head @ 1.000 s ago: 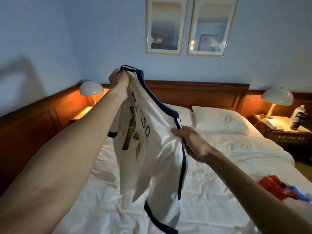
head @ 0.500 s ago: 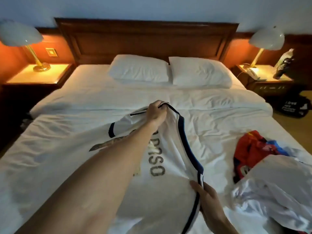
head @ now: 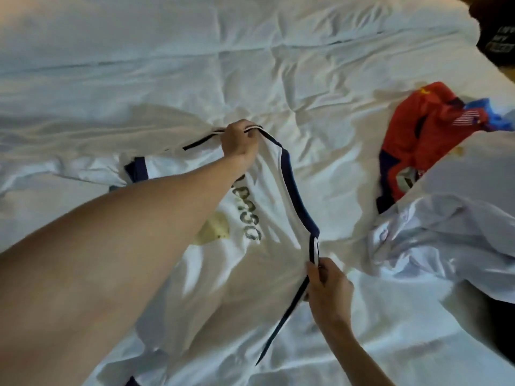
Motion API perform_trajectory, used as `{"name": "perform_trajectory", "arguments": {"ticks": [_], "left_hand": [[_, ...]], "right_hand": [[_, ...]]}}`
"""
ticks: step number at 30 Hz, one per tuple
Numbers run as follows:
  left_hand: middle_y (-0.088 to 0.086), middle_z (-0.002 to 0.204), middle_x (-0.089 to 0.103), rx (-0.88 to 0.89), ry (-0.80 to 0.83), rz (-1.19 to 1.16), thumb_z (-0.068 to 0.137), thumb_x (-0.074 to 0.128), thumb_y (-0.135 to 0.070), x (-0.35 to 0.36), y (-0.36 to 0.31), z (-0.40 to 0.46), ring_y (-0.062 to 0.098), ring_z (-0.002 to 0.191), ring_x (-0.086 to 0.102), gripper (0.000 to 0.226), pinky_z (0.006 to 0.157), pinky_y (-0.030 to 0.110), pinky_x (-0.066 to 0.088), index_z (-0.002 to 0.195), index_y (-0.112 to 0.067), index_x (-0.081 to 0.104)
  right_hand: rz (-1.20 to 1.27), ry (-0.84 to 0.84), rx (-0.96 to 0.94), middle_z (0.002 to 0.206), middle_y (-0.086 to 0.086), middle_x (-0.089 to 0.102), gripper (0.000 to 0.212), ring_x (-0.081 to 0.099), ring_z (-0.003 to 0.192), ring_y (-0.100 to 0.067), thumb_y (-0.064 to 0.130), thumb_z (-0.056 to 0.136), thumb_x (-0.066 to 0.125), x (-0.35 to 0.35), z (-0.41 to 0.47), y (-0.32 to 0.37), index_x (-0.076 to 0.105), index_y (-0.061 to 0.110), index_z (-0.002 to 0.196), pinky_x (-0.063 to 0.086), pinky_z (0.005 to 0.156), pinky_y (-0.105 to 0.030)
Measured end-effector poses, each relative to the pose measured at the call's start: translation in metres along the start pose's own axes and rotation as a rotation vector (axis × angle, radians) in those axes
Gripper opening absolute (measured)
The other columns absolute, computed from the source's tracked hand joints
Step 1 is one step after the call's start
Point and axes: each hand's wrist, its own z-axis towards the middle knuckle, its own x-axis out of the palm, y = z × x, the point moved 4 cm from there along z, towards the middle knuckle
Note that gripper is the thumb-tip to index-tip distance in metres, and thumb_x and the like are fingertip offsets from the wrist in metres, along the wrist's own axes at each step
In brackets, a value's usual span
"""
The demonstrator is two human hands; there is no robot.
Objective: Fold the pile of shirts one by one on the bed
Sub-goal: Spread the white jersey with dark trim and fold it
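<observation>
Lowered since half a second ago, the white jersey (head: 267, 207) now lies spread on the bed (head: 195, 65), headboard and pillows gone from view. Left hand (head: 241, 142) keeps a closed grip on the dark collar trim; right hand (head: 327, 285) pinches the navy side edge. Beyond the jersey lies open sheet; at right sit a red shirt (head: 412, 140) and a white garment (head: 451, 218).

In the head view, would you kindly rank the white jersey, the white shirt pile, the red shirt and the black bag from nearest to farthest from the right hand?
From the right hand:
1. white jersey, pinched in it.
2. white shirt pile, just to its right.
3. red shirt, farther up on the right.
4. black bag, top right corner, off the bed.
</observation>
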Motion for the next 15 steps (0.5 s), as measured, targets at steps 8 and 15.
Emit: {"name": "perform_trajectory", "arguments": {"ticks": [8,15], "left_hand": [[0.007,0.165,0.011,0.169,0.322,0.067,0.089,0.067,-0.006,0.058,-0.02,-0.032,0.016,0.147,0.023,0.082,0.106,0.019,0.031,0.155,-0.028,0.024],[0.005,0.157,0.036,0.363,0.069,0.204,0.09,0.064,-0.002,0.011,0.075,-0.208,0.008,0.142,0.035,0.059,0.107,0.028,0.045,0.144,-0.018,0.048]], "right_hand": [[0.064,-0.076,0.096,0.093,0.004,0.069,0.027,0.063,0.078,-0.006,0.033,0.094,0.062,-0.043,0.027,-0.009,0.06,0.018,0.116,0.047,0.064,-0.018],[0.101,0.003,0.133,0.077,0.009,0.067,0.037,0.064,0.071,-0.007,0.02,0.085,0.072,-0.018,-0.034,-0.01,0.052,0.028,0.115,0.046,0.06,-0.02]]}}
